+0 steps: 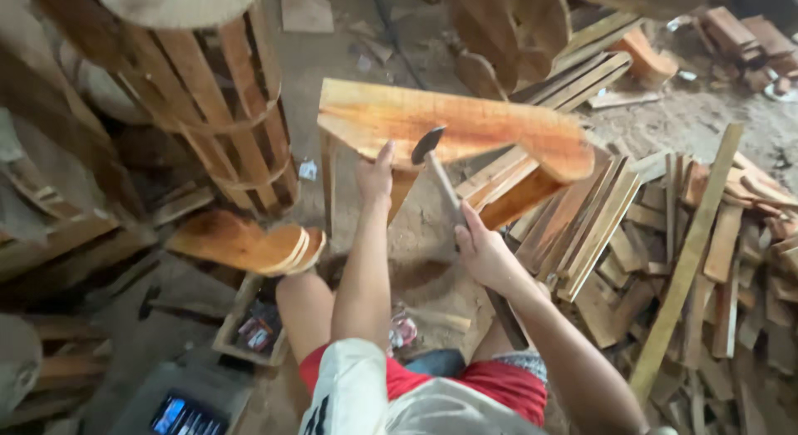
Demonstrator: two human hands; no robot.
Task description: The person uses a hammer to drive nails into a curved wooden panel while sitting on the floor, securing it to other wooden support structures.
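Observation:
A thick reddish-orange wooden plank [465,123] with a curved right end rests on slender wooden legs at the centre of the head view. My left hand [376,176] presses its fingers against the plank's near edge. My right hand [480,250] grips the wooden handle of a hammer [439,171]. The hammer's dark metal head is raised just in front of the plank's near edge, right beside my left fingertips.
A slatted wooden barrel-like frame [224,111] stands at the left. A stack of curved cut boards [249,244] lies below it. Heaps of wooden slats and offcuts [698,260] cover the right. A small box of bits [253,327] and a dark case [183,410] sit near my knee.

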